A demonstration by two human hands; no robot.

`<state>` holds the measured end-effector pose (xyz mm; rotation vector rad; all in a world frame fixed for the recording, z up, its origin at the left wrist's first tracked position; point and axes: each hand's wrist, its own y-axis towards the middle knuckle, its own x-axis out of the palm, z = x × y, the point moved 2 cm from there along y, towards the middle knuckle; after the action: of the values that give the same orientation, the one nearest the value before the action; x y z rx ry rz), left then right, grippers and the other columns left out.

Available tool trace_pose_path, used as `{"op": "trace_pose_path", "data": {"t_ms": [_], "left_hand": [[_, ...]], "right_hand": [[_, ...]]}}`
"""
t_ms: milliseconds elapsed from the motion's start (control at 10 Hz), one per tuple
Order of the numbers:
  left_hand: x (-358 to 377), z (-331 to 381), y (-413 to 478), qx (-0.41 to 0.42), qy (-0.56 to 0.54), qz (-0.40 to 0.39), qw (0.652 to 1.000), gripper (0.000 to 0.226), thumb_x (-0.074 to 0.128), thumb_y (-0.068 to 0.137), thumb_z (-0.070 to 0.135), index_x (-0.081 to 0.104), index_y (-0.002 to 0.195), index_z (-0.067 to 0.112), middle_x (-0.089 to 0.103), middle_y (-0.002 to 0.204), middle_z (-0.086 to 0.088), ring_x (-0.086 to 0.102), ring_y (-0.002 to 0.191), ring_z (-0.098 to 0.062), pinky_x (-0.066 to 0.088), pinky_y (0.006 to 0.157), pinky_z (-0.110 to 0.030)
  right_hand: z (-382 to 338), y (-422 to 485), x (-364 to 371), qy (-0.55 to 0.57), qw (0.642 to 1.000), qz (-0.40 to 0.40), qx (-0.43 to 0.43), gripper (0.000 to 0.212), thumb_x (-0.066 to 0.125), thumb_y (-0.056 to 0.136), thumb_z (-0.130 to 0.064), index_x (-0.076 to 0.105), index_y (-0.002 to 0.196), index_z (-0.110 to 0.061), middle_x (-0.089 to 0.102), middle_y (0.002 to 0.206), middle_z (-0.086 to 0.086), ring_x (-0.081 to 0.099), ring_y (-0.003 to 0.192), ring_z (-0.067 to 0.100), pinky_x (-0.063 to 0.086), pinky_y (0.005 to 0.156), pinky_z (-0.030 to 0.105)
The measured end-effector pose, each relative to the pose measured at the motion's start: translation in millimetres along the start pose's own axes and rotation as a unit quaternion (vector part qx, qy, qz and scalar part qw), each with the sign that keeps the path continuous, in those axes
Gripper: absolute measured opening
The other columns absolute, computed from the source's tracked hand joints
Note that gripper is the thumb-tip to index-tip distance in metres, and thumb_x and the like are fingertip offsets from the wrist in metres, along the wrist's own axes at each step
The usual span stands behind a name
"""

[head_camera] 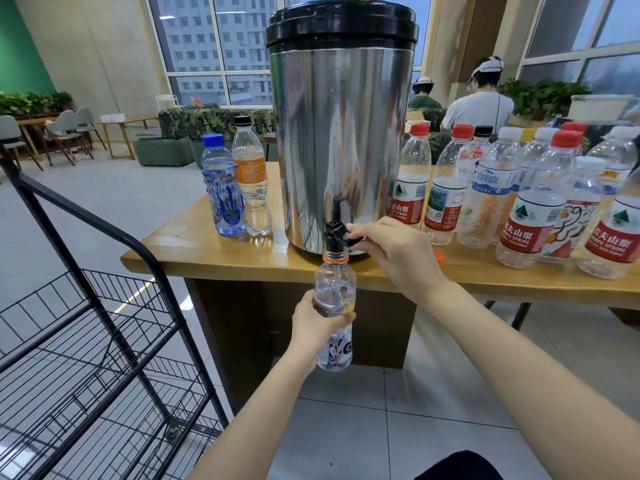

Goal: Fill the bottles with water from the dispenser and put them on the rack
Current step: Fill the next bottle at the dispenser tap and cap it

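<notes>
I am reading an NBA logo on the held bottle (pixel 335 282); a red-label bottle (pixel 530 233) is showing 农夫山泉, NONGFU SPRING.

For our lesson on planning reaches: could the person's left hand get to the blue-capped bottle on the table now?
Probably not yet: the left hand grips the bottle under the tap, so it is busy. Otherwise the way to the blue-capped bottle looks free, with nothing in front of it.
</notes>
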<state>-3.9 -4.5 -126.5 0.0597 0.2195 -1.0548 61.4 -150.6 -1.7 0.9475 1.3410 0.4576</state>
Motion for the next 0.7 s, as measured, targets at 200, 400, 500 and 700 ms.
{"op": "trace_pose_path", "data": {"t_ms": [200, 400, 500, 700], "left_hand": [[1.0, 2.1, -1.0, -0.006, -0.001, 0.004, 1.000, 0.058, 0.087, 0.070, 0.018, 0.054, 0.118, 0.023, 0.064, 0.117, 0.002, 0.059, 0.110, -0.017, 0.051, 0.095, -0.039], [1.7, 2.6, -1.0, -0.009, 0.001, 0.008, 1.000, 0.059, 0.087, 0.070, 0.018, 0.054, 0.118, 0.023, 0.064, 0.117, 0.002, 0.058, 0.111, -0.017, 0.050, 0.095, -0.039], [2.3, 1.7, -0.3, -0.008, 0.001, 0.008, 1.000, 0.060, 0.087, 0.070, 0.017, 0.054, 0.121, 0.022, 0.064, 0.118, 0.002, 0.058, 0.111, -0.016, 0.049, 0.094, -0.037], [3.2, 2.6, 0.1, -0.007, 0.004, 0.010, 1.000, 0.062, 0.087, 0.070, 0.016, 0.055, 0.123, 0.020, 0.064, 0.119, 0.001, 0.059, 0.113, -0.017, 0.051, 0.099, -0.043]], "right_hand": [[-0.6, 0.2, 0.0, 0.001, 1.000, 0.004, 0.000, 0.024, 0.057, 0.092, -0.020, 0.069, 0.109, -0.008, 0.071, 0.102, 0.007, 0.067, 0.087, 0.017, 0.057, 0.066, 0.037], [-0.4, 0.1, 0.4, 0.002, 1.000, 0.007, -0.003, 0.024, 0.058, 0.092, -0.020, 0.069, 0.109, -0.008, 0.072, 0.102, 0.008, 0.067, 0.086, 0.017, 0.057, 0.066, 0.037], [-0.1, 0.0, 0.7, 0.001, 1.000, 0.008, -0.005, 0.024, 0.058, 0.091, -0.019, 0.069, 0.109, -0.008, 0.072, 0.102, 0.008, 0.067, 0.086, 0.017, 0.057, 0.066, 0.037], [2.4, -0.4, 1.9, 0.003, 1.000, 0.003, -0.001, 0.026, 0.056, 0.093, -0.021, 0.068, 0.112, -0.009, 0.071, 0.096, 0.008, 0.066, 0.085, 0.018, 0.057, 0.065, 0.038]]}}
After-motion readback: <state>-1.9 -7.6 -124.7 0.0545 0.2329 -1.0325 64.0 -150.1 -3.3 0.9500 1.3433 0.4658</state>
